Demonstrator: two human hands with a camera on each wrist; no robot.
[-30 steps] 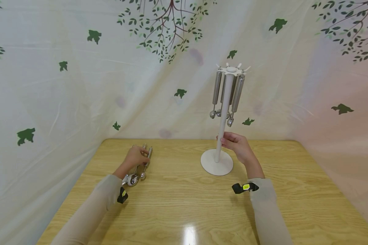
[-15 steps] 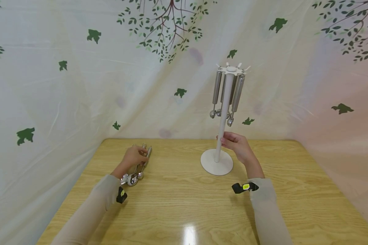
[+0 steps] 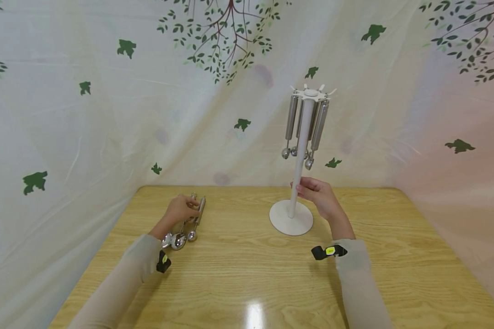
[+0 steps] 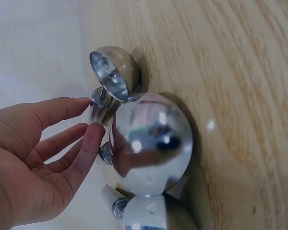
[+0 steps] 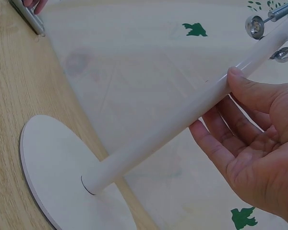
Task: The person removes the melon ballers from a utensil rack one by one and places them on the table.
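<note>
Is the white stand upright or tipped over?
Upright: its round base lies flat on the table, and the pole rises from it, held by the right hand.

Long sleeves [image 3: 364, 288] of pale greyish beige are worn, and black wrist devices [image 3: 319, 253] are marked with yellow labels [image 3: 330, 251]

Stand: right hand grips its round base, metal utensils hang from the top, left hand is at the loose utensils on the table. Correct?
Not quite: the right hand grips the pole, above the round base, as the right wrist view shows. The rest holds: metal utensils hang from the top, and the left hand is at the loose utensils on the table.
</note>
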